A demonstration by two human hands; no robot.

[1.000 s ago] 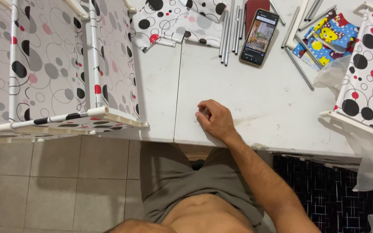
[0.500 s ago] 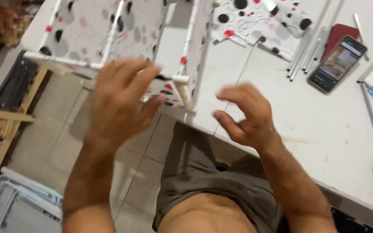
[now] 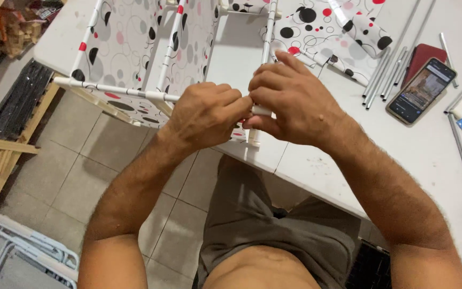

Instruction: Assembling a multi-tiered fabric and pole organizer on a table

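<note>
Left hand (image 3: 207, 115) closed on white frame tube (image 3: 113, 91), long axis running left; right hand (image 3: 290, 99) gripping corner connector (image 3: 255, 136) at table (image 3: 316, 176) near edge; hands touching; phone (image 3: 421, 91) far right.

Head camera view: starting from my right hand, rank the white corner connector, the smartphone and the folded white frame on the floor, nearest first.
From the right hand:
1. White corner connector, just below the fingers at the table edge.
2. Smartphone, to the right on the table.
3. Folded white frame, on the floor at far lower left.
</note>
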